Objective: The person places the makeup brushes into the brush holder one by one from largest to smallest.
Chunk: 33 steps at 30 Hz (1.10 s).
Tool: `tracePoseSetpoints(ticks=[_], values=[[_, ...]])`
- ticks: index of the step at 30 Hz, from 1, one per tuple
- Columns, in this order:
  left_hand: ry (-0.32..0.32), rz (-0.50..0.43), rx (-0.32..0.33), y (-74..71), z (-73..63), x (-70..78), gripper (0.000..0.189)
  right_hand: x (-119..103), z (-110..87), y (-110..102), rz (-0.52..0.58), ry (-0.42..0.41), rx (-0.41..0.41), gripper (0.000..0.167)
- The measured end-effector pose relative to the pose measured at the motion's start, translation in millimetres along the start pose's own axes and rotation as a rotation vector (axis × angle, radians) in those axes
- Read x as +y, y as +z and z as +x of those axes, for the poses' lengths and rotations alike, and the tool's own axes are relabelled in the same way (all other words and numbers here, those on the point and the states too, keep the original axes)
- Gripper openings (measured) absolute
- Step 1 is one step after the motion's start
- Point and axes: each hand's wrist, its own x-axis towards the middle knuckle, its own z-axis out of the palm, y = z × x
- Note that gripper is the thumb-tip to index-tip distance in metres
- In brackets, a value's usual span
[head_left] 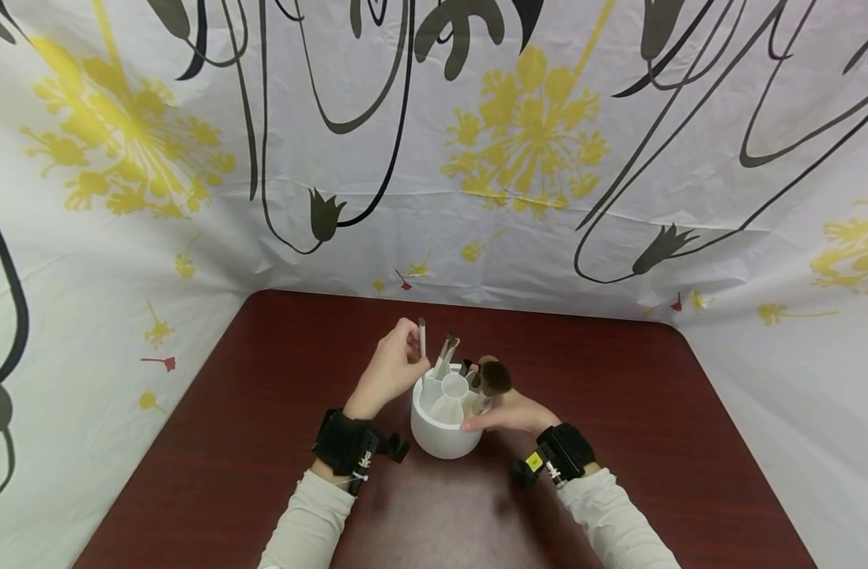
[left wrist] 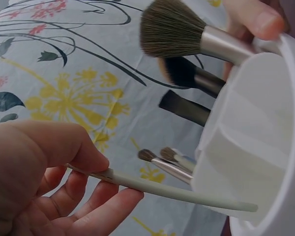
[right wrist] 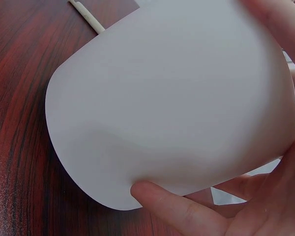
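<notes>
A white round makeup brush holder (head_left: 443,444) with several compartments stands on the table. My left hand (head_left: 390,370) pinches a slim makeup brush (left wrist: 187,193) with a pale handle between thumb and fingers. The brush is upright in the head view, and its lower end reaches into a compartment in the left wrist view. Around the right side of the holder, my right hand (head_left: 517,412) keeps a grip, with the thumb at the rim and a fingertip (right wrist: 150,191) against the wall. A big fluffy brush (left wrist: 172,30) leans out of the holder near that hand.
Other brushes stand in the holder, among them a flat dark brush (left wrist: 184,107) and a small brush (left wrist: 164,166). The dark red wooden table (head_left: 263,442) backs onto a white patterned cloth (head_left: 377,166). Both wrists wear black camera straps (head_left: 345,444).
</notes>
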Motion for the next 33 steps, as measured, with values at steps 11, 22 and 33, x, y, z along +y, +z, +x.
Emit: tracePoseSetpoints(ticks=[11, 22, 33], values=[[0.003, 0.017, 0.029, 9.7, -3.0, -11.2, 0.026, 0.8, 0.3, 0.5, -0.034, -0.015, 0.02, 0.08], [-0.029, 0.032, 0.035, 16.2, -6.3, -21.4, 0.027, 2.2, 0.2, 0.1, -0.021, -0.009, 0.014, 0.08], [-0.034, 0.031, 0.043, 23.4, -9.0, -31.2, 0.026, 1.6, -0.6, 0.1, 0.006, 0.012, 0.01, 0.083]])
